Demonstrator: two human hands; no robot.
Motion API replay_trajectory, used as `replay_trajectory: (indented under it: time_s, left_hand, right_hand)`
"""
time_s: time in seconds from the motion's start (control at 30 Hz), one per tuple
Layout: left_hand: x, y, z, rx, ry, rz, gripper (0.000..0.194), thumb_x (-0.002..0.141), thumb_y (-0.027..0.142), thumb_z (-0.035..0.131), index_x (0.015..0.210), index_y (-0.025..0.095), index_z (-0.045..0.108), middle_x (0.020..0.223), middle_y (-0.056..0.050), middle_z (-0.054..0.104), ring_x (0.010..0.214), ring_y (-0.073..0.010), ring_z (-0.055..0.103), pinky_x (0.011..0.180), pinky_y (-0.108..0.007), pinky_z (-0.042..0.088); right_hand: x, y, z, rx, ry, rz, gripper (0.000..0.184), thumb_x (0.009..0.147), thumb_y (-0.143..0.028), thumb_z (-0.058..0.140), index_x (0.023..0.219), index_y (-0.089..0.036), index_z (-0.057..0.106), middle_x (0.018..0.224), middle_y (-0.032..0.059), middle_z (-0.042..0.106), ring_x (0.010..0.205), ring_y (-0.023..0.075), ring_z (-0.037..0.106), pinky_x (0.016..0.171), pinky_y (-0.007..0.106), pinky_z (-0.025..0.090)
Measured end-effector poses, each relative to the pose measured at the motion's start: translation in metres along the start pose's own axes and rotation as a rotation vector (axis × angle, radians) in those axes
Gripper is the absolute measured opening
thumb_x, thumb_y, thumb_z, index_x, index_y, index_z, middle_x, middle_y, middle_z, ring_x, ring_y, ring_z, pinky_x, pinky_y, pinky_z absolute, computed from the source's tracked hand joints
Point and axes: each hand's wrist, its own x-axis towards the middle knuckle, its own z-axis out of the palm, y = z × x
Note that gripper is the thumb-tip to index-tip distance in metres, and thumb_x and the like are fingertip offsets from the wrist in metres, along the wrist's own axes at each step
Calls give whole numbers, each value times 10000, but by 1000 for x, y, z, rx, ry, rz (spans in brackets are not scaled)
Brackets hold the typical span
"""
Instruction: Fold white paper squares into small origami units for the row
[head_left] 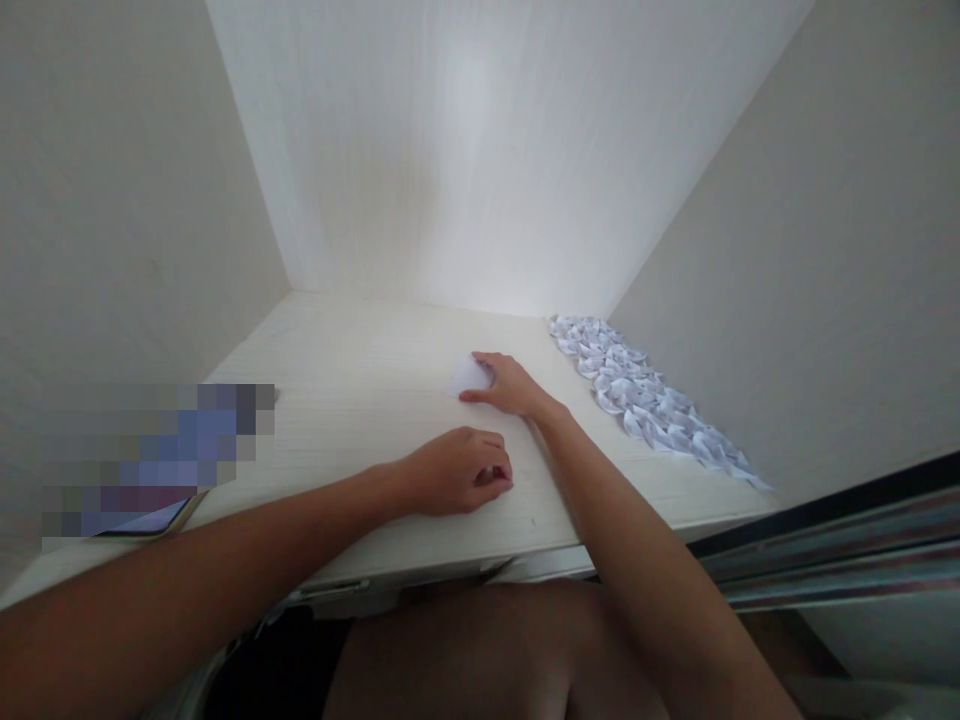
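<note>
A small white piece of paper is at the middle of the white table. My right hand reaches in over its right side, thumb at the near edge and fingertips at the far edge, holding it close to the tabletop. Part of the paper is hidden under the palm. Closer to the front edge is my left hand, its fingers curled and the thumb tip meeting them, with nothing visible in the pinch. To the right of my hands lies a long band of overlapping folded white paper pieces.
At the left of the white tabletop stands a device with a blurred-out screen. Pale walls enclose the table at the back and both sides. Below the front edge are my legs. A dark-edged striped object is at lower right.
</note>
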Motion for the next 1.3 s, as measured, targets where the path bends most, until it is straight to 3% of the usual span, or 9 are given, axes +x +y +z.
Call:
replay_trajectory:
  time_s: [0.1, 0.2, 0.37, 0.47, 0.57, 0.77, 1.03, 1.13, 1.3]
  left_hand:
    - [0, -2, 1, -33, 115, -42, 111, 920, 193, 645, 872, 157, 738, 815, -37, 683, 665, -133, 613, 674, -273, 507]
    - [1, -9, 1, -40, 319, -150, 99, 892, 192, 670, 959, 176, 740, 909, -49, 706, 744, -151, 639, 726, -300, 545]
    - [3, -30, -3, -153, 812, -519, 463, 774, 175, 780, 1226, 193, 680, 1288, -130, 627, 1147, -255, 640, 877, -366, 588]
    - [6, -39, -8, -363, 962, -751, 598, 760, 209, 836, 1314, 165, 613, 1400, -183, 598, 1238, -290, 630, 998, -435, 561]
    - [7, -40, -12, -608, 963, -795, 554, 780, 253, 852, 1270, 132, 623, 1269, -180, 699, 1047, -254, 720, 955, -437, 579]
    - [6, -39, -13, -824, 929, -654, 226, 742, 255, 860, 889, 130, 743, 838, -66, 771, 757, -174, 719, 815, -378, 618]
    - [6, -42, -18, -721, 967, -652, 185, 738, 255, 848, 872, 146, 782, 838, -61, 791, 759, -163, 712, 766, -324, 594]
    - [6, -41, -19, -850, 940, -714, 242, 711, 217, 862, 919, 136, 768, 814, -72, 789, 719, -177, 718, 719, -335, 586]
    - [6, -38, -21, -975, 958, -711, 379, 595, 198, 932, 914, 121, 743, 825, -84, 789, 736, -200, 738, 737, -367, 608]
  right_hand:
    - [1, 0, 2, 90, 36, -10, 964, 713, -485, 909, 1529, -149, 520, 1429, 180, 652, 1290, 314, 610, 1135, 465, 433]
    - [3, 1, 5, 183, 52, -7, 967, 690, -369, 925, 1537, -147, 515, 1332, 169, 692, 1191, 294, 651, 1051, 437, 489]
    - [1, 1, 9, 400, 73, -41, 914, 653, -213, 902, 1499, -160, 564, 1173, 111, 731, 988, 238, 687, 931, 391, 536]
    - [-5, -4, 5, 549, 82, -68, 733, 677, -233, 875, 1380, -184, 675, 1121, 85, 750, 940, 228, 688, 919, 399, 541]
    - [-10, -11, -1, 709, 61, -79, 599, 661, -243, 881, 1246, -222, 756, 1223, 79, 741, 1039, 237, 686, 978, 402, 527]
    - [-14, -21, -7, 950, 32, 2, 694, 594, -220, 923, 1264, -255, 745, 1238, 55, 740, 1021, 215, 692, 968, 377, 544]
    - [-14, -17, -4, 1153, -13, 30, 623, 609, -194, 903, 1203, -297, 746, 1212, 34, 749, 1014, 205, 703, 945, 380, 564]
    - [-15, -20, -4, 1189, -46, 38, 634, 598, -185, 911, 1197, -304, 743, 1199, 32, 759, 999, 208, 715, 942, 390, 575]
    - [-13, -25, -5, 1283, 132, 159, 854, 521, -209, 961, 1312, -286, 647, 994, 8, 770, 861, 200, 732, 790, 356, 600]
